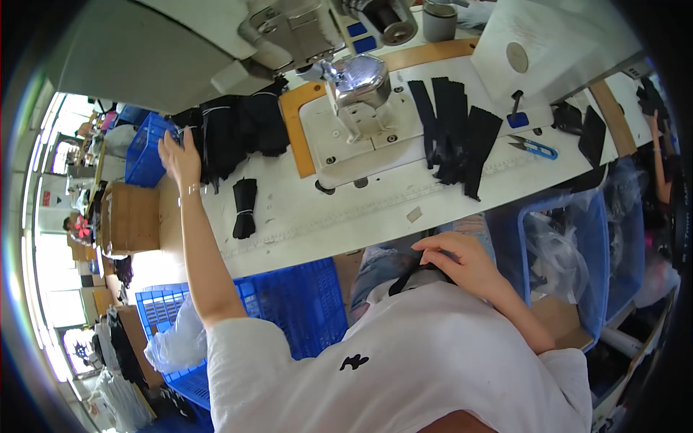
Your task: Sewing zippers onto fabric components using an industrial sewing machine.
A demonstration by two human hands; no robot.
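Note:
My left hand [180, 160] reaches out to the left end of the white sewing table, fingers stretched and apart. It is beside large tied bundles of black fabric pieces [224, 137]; whether the fingertips touch them I cannot tell. My right hand [464, 264] is over my lap with its fingers closed on a black fabric strip [406, 281], which hangs down toward my shirt. A small rolled black bundle [245, 208], tied round the middle, lies on the table. Right of the sewing machine [361, 86], several black strips [451, 130] lie fanned out.
Blue-handled thread snips [534, 148] lie right of the strips, near black pieces [592, 137]. Under the table's front edge stand a blue crate [296, 303] and blue bins with plastic bags [603, 274]. A cardboard box [130, 216] and a blue basket [148, 148] are at left.

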